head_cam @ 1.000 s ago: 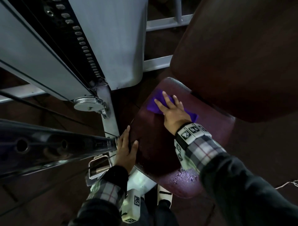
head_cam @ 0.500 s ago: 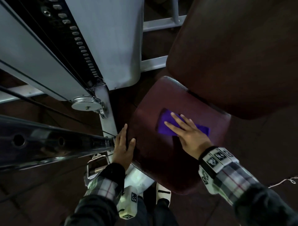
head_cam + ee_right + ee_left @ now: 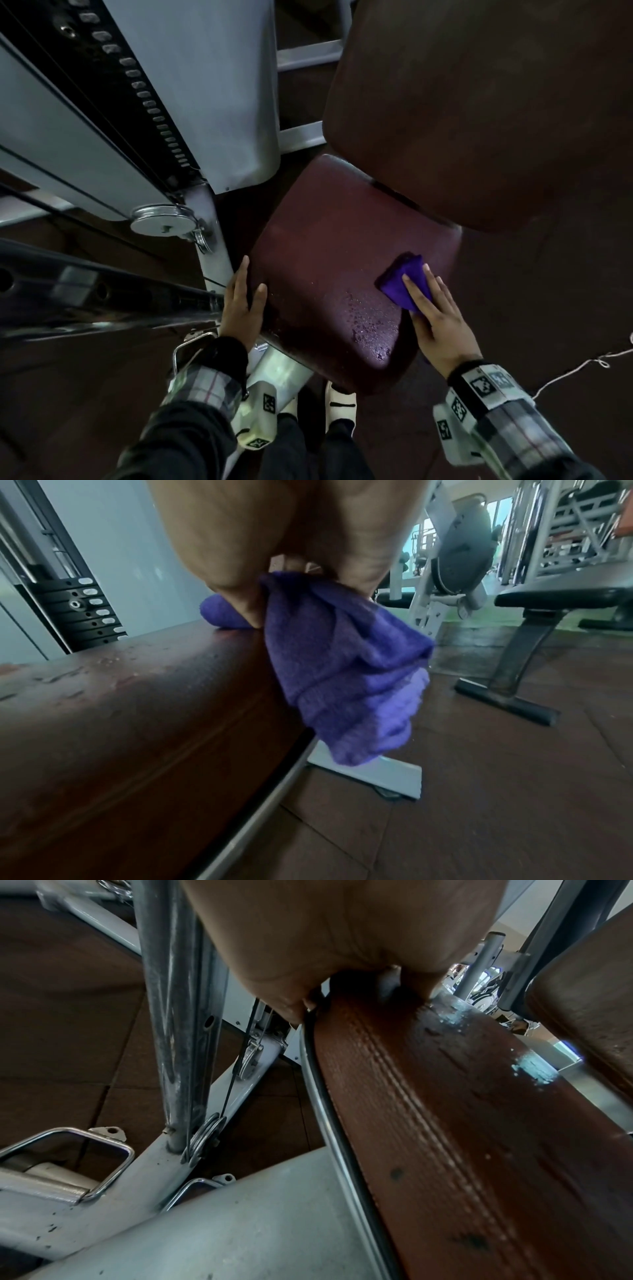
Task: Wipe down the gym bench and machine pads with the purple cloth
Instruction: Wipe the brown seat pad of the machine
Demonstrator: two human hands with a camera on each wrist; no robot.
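While right hand (image 3: 442, 325) presses purple cloth (image 3: 404, 284) flat-fingered at seat pad (image 3: 325, 274) edge, left hand (image 3: 241, 308) braces, fingers straight; overhanging cloth may slip off, droplets (image 3: 366, 315) missed.

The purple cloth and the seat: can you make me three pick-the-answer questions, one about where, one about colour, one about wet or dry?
1. Where is the purple cloth?
A. on the floor
B. at the seat pad's right edge
C. on the weight stack

2. What colour is the seat pad?
A. dark red-brown
B. yellow
C. green

3. How is the seat pad's near part?
A. torn open
B. covered by a towel
C. wet with droplets

Answers: 1 B, the right hand presses the cloth there, part hanging over the side. 2 A, all views show it maroon. 3 C, droplets glisten near the front edge.
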